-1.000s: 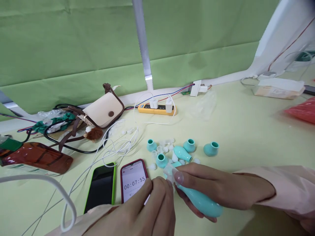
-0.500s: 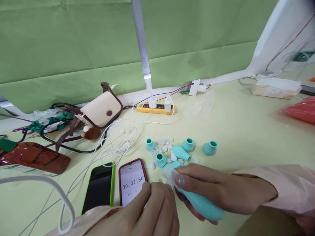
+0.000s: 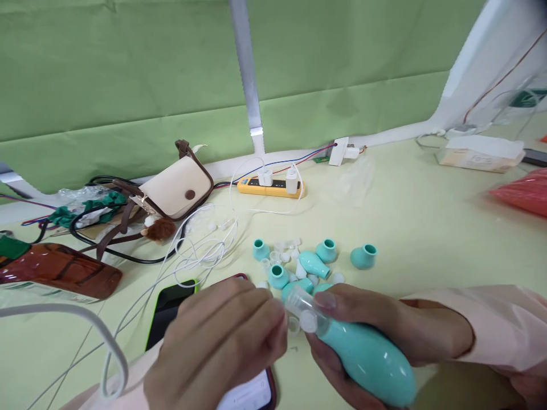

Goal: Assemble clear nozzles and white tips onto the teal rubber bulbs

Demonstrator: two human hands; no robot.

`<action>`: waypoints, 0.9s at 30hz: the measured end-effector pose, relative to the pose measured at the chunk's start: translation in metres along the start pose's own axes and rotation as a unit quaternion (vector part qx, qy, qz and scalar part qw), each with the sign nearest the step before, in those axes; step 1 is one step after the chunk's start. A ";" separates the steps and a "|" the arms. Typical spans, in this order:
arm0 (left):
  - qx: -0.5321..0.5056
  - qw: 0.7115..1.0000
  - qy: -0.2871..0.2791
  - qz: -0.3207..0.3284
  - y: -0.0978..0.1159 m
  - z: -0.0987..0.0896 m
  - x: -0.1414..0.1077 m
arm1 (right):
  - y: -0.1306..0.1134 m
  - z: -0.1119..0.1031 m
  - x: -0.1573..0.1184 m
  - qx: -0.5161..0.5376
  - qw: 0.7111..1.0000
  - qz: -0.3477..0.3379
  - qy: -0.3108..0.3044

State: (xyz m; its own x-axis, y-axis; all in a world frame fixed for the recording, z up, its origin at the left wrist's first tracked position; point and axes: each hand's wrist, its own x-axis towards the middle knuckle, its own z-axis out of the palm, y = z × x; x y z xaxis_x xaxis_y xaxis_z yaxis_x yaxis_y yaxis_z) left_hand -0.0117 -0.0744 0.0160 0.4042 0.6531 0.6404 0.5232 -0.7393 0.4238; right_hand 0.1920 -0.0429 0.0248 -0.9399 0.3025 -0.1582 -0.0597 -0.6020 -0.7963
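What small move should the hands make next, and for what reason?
Perhaps bring the left hand to the translucent tubular plastic connector and gently test its fit: it sits at one end of the glossy, rounded turquoise bulb, which the right hand holds, and the left hand is close beside the connector.

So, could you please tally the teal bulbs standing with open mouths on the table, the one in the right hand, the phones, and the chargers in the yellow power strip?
Open-mouthed teal bulbs standing on the table: 4
Teal bulb in the right hand: 1
Phones: 2
Chargers in the yellow power strip: 2
Total: 9
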 end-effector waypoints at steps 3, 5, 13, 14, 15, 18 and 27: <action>-0.139 0.990 0.010 -0.014 0.000 0.005 0.015 | -0.002 0.002 0.000 0.039 0.999 -0.007 -0.003; -0.188 0.978 -0.074 -0.057 0.002 0.009 0.022 | -0.003 0.002 0.001 0.037 0.999 -0.006 -0.006; -0.404 0.876 -0.068 -0.255 0.011 0.009 0.025 | -0.006 -0.004 -0.006 -0.297 0.943 -0.121 0.089; -0.412 0.871 -0.065 -0.259 0.011 0.007 0.026 | -0.006 -0.005 -0.008 -0.385 0.888 -0.208 0.141; -0.412 0.870 -0.066 -0.262 0.011 0.006 0.028 | -0.007 -0.006 -0.011 -0.459 0.817 -0.295 0.187; -0.402 0.868 -0.071 -0.282 0.009 0.004 0.031 | -0.011 -0.005 -0.017 -0.546 0.676 -0.445 0.216; -0.429 0.838 -0.099 -0.322 0.009 0.008 0.030 | -0.014 -0.010 -0.011 -0.539 0.752 -0.355 0.136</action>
State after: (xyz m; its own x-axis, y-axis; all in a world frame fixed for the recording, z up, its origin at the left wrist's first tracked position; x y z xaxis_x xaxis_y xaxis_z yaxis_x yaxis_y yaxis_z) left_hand 0.0111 -0.0605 0.0343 0.4062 0.9136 0.0190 -0.0178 -0.0129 0.9998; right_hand 0.2061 -0.0305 0.0319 -0.6868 0.4931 0.5340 -0.0694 0.6869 -0.7235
